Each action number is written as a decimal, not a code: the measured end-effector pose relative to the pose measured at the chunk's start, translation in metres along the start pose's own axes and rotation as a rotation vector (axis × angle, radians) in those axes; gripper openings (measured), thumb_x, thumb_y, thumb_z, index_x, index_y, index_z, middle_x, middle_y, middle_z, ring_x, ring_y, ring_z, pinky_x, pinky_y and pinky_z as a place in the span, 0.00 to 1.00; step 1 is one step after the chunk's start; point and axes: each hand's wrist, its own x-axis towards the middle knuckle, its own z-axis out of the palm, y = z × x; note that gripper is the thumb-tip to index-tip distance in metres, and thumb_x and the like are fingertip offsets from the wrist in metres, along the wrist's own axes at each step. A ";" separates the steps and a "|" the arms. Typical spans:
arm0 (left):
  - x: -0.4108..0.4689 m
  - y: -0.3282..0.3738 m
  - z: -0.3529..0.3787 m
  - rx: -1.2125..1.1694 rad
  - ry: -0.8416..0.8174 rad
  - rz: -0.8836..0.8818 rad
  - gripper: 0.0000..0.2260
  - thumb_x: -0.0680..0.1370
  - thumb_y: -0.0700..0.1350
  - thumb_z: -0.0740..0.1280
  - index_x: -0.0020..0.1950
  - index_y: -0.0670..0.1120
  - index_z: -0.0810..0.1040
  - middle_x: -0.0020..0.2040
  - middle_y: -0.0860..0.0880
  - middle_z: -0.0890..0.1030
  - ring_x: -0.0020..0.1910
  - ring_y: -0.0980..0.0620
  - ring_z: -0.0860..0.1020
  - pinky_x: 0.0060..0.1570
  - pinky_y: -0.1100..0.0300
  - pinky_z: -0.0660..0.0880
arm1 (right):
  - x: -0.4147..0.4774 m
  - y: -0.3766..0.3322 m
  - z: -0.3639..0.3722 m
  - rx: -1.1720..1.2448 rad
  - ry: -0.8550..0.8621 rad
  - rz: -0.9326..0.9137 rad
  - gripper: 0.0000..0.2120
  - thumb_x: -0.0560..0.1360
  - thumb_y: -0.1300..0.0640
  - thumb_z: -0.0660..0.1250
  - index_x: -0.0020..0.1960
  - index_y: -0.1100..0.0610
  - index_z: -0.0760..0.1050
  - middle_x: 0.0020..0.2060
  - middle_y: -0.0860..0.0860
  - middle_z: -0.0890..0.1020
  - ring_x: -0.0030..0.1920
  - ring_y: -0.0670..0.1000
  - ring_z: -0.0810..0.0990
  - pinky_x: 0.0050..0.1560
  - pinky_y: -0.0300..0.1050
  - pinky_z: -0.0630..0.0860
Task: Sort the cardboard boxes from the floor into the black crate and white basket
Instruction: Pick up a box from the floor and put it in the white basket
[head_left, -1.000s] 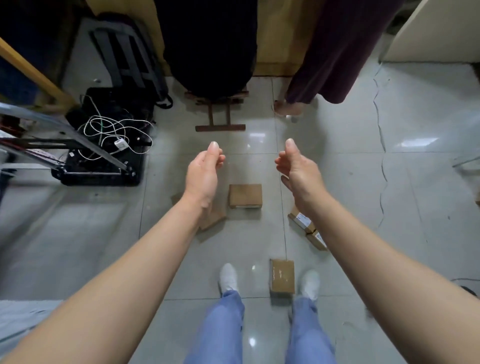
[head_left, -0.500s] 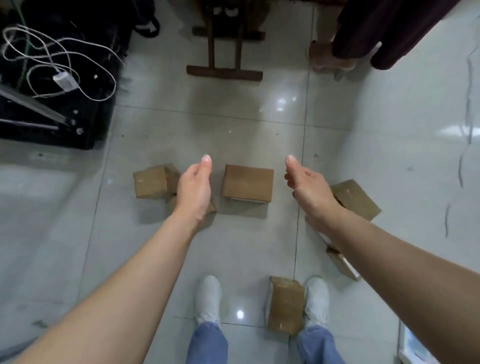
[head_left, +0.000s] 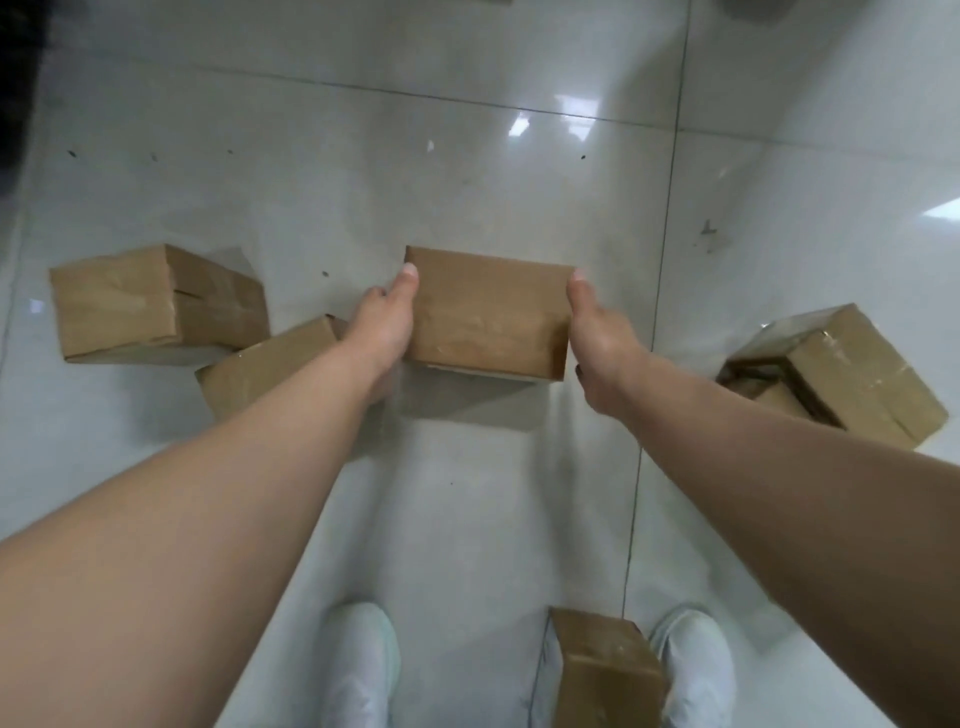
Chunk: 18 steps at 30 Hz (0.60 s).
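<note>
A brown cardboard box (head_left: 488, 312) sits in the middle of the tiled floor. My left hand (head_left: 382, 325) grips its left end and my right hand (head_left: 597, 338) grips its right end, with both thumbs on the top edge and the fingers hidden down the sides. Whether the box is off the floor I cannot tell. Another box (head_left: 150, 304) lies at the left. A further box (head_left: 265, 364) is partly hidden under my left forearm. The black crate and white basket are out of view.
A taped box (head_left: 852, 374) lies tilted at the right, over smaller ones. One more box (head_left: 602, 670) stands between my white shoes (head_left: 358, 665). The floor is glossy white tile, with a dark object at the left edge.
The view has dropped closer to the floor. Both hands, which hovered apart above the boxes, have come down and closed on the two ends of the middle box.
</note>
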 end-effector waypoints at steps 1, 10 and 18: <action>0.003 -0.001 0.004 -0.085 -0.007 -0.043 0.27 0.79 0.60 0.57 0.67 0.41 0.72 0.67 0.43 0.74 0.65 0.45 0.72 0.67 0.51 0.67 | 0.005 0.002 0.001 0.033 -0.029 0.011 0.30 0.78 0.36 0.53 0.67 0.58 0.69 0.52 0.49 0.72 0.51 0.50 0.72 0.59 0.44 0.67; -0.071 0.054 -0.017 -0.380 -0.046 -0.153 0.23 0.76 0.62 0.61 0.52 0.42 0.78 0.57 0.41 0.80 0.56 0.42 0.79 0.60 0.42 0.74 | -0.071 -0.037 -0.028 0.160 -0.042 -0.042 0.22 0.78 0.37 0.54 0.58 0.53 0.72 0.50 0.48 0.79 0.47 0.47 0.79 0.58 0.46 0.74; -0.225 0.157 -0.123 -0.512 -0.076 -0.109 0.18 0.80 0.57 0.58 0.48 0.44 0.78 0.50 0.47 0.82 0.52 0.47 0.81 0.60 0.49 0.75 | -0.251 -0.146 -0.070 0.123 -0.025 -0.154 0.21 0.77 0.35 0.55 0.44 0.51 0.74 0.43 0.43 0.80 0.44 0.42 0.78 0.47 0.41 0.71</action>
